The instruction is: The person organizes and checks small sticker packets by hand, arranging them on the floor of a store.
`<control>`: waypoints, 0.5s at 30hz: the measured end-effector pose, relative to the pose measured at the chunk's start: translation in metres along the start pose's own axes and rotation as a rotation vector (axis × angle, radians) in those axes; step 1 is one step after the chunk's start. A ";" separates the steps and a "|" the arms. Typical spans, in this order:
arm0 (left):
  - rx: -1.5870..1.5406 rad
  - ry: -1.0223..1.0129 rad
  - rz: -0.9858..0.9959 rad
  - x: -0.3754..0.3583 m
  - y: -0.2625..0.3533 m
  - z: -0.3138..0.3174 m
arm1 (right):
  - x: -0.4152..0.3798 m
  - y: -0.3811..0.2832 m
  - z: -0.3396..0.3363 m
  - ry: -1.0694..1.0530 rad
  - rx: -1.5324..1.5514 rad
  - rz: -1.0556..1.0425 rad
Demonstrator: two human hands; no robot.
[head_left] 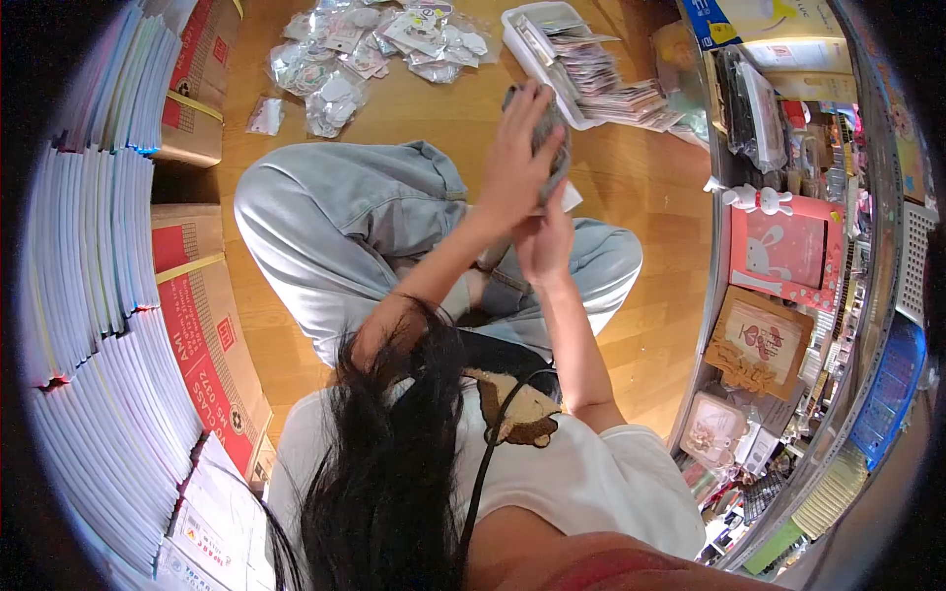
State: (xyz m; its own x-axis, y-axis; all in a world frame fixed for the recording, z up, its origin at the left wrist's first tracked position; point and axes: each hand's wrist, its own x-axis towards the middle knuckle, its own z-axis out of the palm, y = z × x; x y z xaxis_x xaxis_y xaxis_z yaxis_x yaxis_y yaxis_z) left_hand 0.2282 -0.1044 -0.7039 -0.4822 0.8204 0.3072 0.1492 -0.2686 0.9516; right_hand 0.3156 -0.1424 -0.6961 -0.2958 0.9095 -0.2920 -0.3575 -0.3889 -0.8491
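My left hand (517, 163) lies over a folded grey cloth (554, 148), its fingers curled along the cloth's top and side. Just below, my right hand (545, 241) is closed against the underside of the cloth. A small white flat corner (572, 197) sticks out beside the right fingers; what it belongs to is hidden. Both hands meet above the person's crossed legs. Beyond them stands a white plastic bin (537, 64) holding a row of thin packets (591, 64), some spilling over its right side.
Clear bags of small printed pieces (370, 49) are heaped on the wooden floor (660, 286), with one small packet (265, 115) apart. Stacked papers (99, 236) and red-brown cartons (202, 325) line the left. At right, a crowded shelf holds a pink bunny frame (778, 246) and a wooden frame (759, 335).
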 end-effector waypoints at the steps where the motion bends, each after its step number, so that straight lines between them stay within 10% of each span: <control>1: 0.086 0.020 0.046 -0.012 0.009 0.001 | 0.002 -0.001 -0.001 0.047 0.065 0.017; 5: -0.090 -0.154 0.086 -0.045 0.033 -0.001 | 0.023 -0.026 -0.025 -0.282 0.299 -0.024; 15: -0.065 0.133 -0.021 -0.012 0.010 0.004 | -0.014 -0.020 0.015 -0.141 -0.079 -0.196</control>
State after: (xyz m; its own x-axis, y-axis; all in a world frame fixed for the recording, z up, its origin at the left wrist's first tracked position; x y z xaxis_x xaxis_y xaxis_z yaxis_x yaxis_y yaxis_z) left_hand 0.2392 -0.1148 -0.6976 -0.5956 0.7531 0.2795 0.0837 -0.2879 0.9540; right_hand 0.3134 -0.1494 -0.6679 -0.3503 0.9348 -0.0593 -0.3512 -0.1898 -0.9169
